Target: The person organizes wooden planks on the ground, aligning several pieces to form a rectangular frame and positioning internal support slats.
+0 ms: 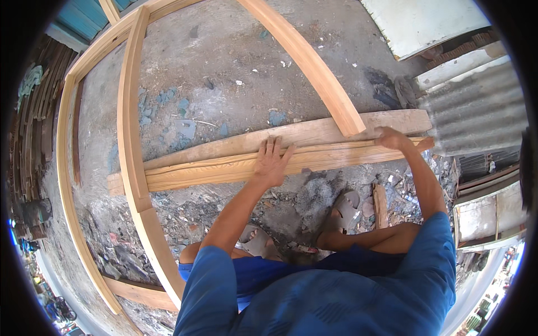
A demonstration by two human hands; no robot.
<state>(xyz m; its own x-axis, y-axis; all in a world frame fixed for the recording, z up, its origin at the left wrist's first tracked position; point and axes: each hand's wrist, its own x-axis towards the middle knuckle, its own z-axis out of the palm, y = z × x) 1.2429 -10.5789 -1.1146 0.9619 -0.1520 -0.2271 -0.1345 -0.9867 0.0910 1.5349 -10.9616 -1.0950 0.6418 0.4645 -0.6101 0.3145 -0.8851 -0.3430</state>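
Observation:
A long wooden plank with strong wavy grain [218, 169] lies crosswise in front of me. Directly behind it runs a greyer, weathered board [314, 133]. My left hand [271, 163] rests flat on the grained plank, fingers spread, their tips reaching the grey board. Over the right part of both pieces is my right hand [394, 139], its fingers curled together near the end of a pale beam [348, 124]. Whatever those fingers may hold is too small to make out. A reddish-brown piece [426, 144] shows at the plank's right end, beyond my right hand.
A wooden frame [130, 106] stretches along the left, its bar crossing the planks' left end. Corrugated sheeting [479, 112] and a white panel [426, 22] lie right. Rubble and a wood offcut [380, 206] are by my sandalled feet. Stacked boards [39, 123] stand far left.

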